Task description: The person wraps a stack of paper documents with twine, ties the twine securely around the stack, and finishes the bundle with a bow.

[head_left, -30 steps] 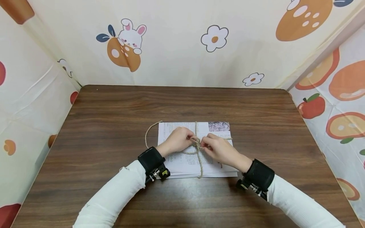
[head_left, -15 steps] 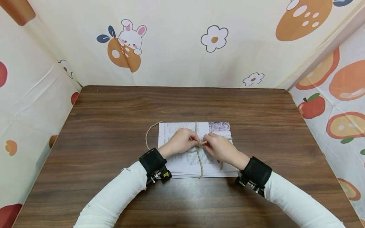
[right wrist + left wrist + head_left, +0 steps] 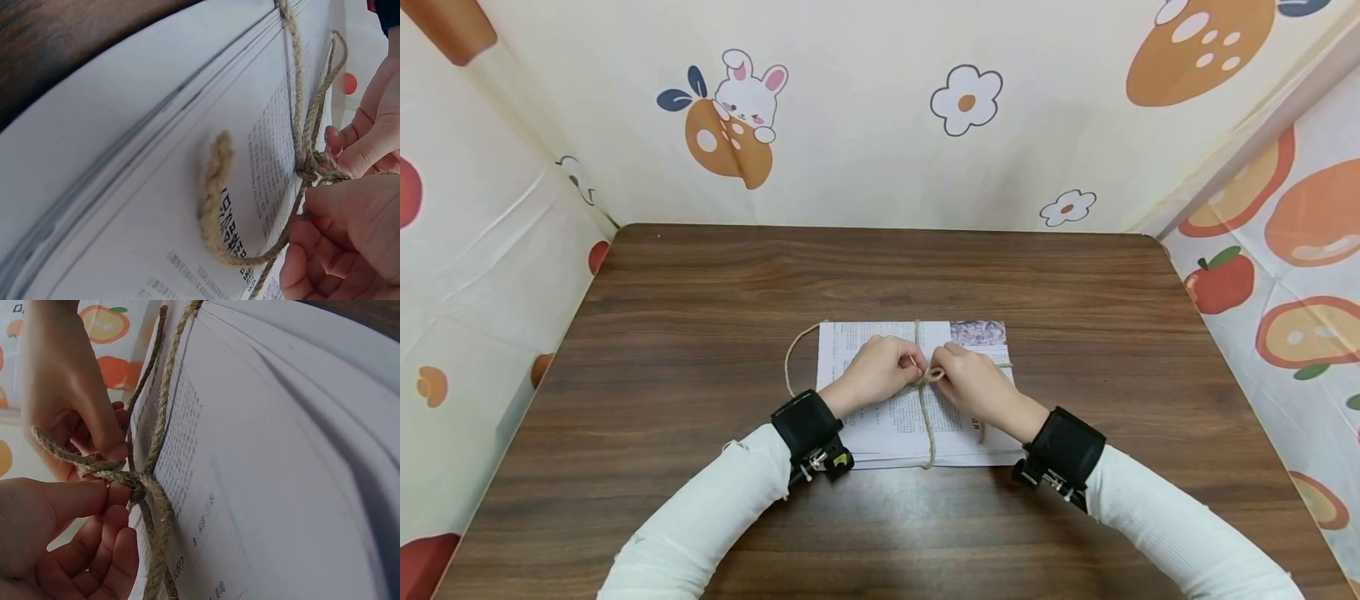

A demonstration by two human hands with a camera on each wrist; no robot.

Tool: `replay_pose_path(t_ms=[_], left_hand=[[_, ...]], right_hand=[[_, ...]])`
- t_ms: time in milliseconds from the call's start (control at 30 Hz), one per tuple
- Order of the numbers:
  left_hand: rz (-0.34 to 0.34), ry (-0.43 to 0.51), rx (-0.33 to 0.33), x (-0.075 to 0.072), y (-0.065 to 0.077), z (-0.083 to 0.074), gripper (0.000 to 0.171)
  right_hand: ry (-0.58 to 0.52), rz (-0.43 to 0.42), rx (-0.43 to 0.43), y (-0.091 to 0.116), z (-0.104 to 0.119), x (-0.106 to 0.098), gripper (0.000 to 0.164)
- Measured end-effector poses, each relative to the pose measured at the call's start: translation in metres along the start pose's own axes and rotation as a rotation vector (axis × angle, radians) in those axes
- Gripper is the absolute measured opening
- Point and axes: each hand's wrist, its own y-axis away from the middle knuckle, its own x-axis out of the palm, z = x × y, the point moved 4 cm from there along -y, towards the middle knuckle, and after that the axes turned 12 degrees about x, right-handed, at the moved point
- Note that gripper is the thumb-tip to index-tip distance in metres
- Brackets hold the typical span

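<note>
A stack of printed sheets (image 3: 887,437) lies on the table, crossed by jute twine (image 3: 928,429) that meets in a knot (image 3: 306,170) near its middle. My left hand (image 3: 880,368) pinches the twine at the knot between thumb and forefinger; in the left wrist view that hand (image 3: 69,531) is at lower left. Close against it, my right hand (image 3: 981,385) pinches twine from the other side, with a small loop at its fingertips. The right hand (image 3: 353,234) partly covers its own grip in the right wrist view. One twine end (image 3: 219,181) curls over the top sheet.
A loose curve of twine (image 3: 787,362) arcs off the stack's left edge onto the brown wooden table (image 3: 715,292). Patterned cloth (image 3: 865,108) hangs behind the table and at both sides. Black straps with small cameras (image 3: 1071,450) circle the wrists.
My right hand has shifted slightly left, closer to my left hand. The twine strands between the hands have been drawn into a small round loop over the knot. The stack stays in place.
</note>
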Motion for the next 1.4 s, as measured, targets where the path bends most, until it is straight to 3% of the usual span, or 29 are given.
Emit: replay_pose_path(t_ms=[300, 567, 1033, 1400], left_hand=[[-0.031, -0.004, -0.050, 0.003, -0.002, 0.004, 0.011], [0.025, 0.078, -0.100, 0.006, -0.003, 0.007, 0.013], [0.169, 0.212, -0.235, 0.006, -0.006, 0.011, 0.011], [0.162, 0.184, -0.213, 0.004, -0.012, 0.010, 0.011]], right_hand=[[0.033, -0.048, -0.046, -0.001, 0.002, 0.001, 0.013], [0.093, -0.089, -0.072, -0.001, 0.004, 0.003, 0.019], [-0.009, -0.058, -0.083, -0.002, -0.001, 0.002, 0.017], [-0.118, 0.022, -0.099, 0.004, -0.007, -0.008, 0.019]])
